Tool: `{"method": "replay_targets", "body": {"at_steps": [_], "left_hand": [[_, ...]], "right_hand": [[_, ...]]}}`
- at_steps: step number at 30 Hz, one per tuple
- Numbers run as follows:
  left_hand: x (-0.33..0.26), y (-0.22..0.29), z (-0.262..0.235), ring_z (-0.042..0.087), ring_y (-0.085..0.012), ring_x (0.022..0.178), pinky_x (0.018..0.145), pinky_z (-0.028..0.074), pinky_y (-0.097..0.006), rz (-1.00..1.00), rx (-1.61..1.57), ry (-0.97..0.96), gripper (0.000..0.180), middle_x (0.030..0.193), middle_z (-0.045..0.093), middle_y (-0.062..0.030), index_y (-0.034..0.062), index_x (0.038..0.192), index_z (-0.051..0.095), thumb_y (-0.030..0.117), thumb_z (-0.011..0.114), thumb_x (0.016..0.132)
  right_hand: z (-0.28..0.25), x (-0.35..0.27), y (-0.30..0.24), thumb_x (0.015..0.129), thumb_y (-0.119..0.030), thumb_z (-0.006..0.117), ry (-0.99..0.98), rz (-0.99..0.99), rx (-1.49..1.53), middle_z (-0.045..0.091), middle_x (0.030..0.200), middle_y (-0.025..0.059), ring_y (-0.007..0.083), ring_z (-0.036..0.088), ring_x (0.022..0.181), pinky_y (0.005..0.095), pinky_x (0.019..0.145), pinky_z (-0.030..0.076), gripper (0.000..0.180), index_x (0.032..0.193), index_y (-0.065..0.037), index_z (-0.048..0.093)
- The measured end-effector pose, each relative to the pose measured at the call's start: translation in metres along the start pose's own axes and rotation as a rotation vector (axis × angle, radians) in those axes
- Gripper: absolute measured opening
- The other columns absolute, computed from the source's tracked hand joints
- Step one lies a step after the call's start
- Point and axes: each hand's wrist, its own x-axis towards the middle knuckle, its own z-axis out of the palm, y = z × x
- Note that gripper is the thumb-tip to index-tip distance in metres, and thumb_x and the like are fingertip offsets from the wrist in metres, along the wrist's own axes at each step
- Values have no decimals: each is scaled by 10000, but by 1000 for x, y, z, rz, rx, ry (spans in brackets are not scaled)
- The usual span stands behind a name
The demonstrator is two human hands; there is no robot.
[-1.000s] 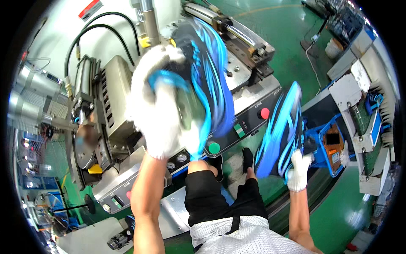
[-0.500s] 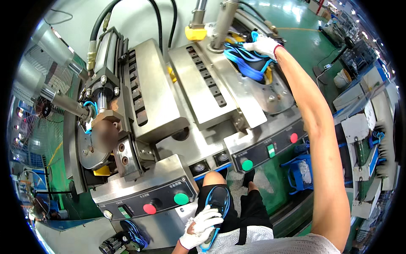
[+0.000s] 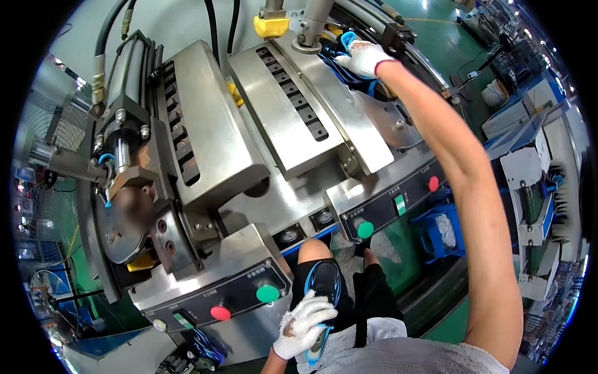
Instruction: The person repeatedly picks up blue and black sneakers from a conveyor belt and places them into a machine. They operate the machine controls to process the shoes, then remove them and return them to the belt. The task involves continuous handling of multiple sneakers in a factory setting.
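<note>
My right hand (image 3: 364,59), in a white glove, reaches far out to the machine's right station. Its fingers are closed on a black and blue shoe upper (image 3: 349,76), held by the bright blue collar near the top. Most of that upper is hidden behind the hand and a steel plate. A second black and blue shoe (image 3: 324,279) lies along my thigh. My left hand (image 3: 305,325), in a worn white glove, wraps over its rear part with the fingers curled.
The steel press (image 3: 218,137) has green and red buttons along its front panels (image 3: 240,291). A yellow block (image 3: 271,27) hangs beside the upright post (image 3: 309,34). Another shoe (image 3: 204,346) sits at lower left. A blue stool-like item (image 3: 441,232) stands at right.
The right hand has taken its shoe upper farther back and in beside the post, where less of it shows. The left hand stays on the lap shoe. The view has shifted slightly.
</note>
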Motion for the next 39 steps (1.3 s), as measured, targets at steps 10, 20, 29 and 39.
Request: {"method": "replay_targets", "body": {"at_steps": [10,20,29,39], "left_hand": [[-2,9,7,582,-383,1365,1257,332,-558,44,87,-19,455,1290,703,-148,72,1267,711,69,714,812],[24,25,58,703,-252,956,1157,426,-421,-68,-54,216,378,938,737,-109,11,1066,737,-37,519,762],[116,155,197,687,-256,1019,1282,244,-558,368,-168,124,373,1004,708,-92,43,1106,715,-38,562,775],[155,278,338,491,-491,1403,1185,397,-577,1049,-123,-363,759,1487,521,-237,31,1497,513,71,775,787]], "right_hand": [[1,-336,-103,958,-531,639,489,-314,664,473,1540,335,505,429,1463,557,1251,312,756,1466,21,549],[48,-467,-88,929,-392,723,214,-167,884,233,1706,293,412,223,1603,448,1305,205,991,1659,36,208],[30,-723,-54,741,-348,930,192,195,1119,216,1704,267,389,239,1600,455,1299,245,1320,1681,12,75],[-13,-760,131,926,-108,785,1435,871,843,623,1416,111,227,659,1186,411,1068,517,638,1487,20,508]]}}
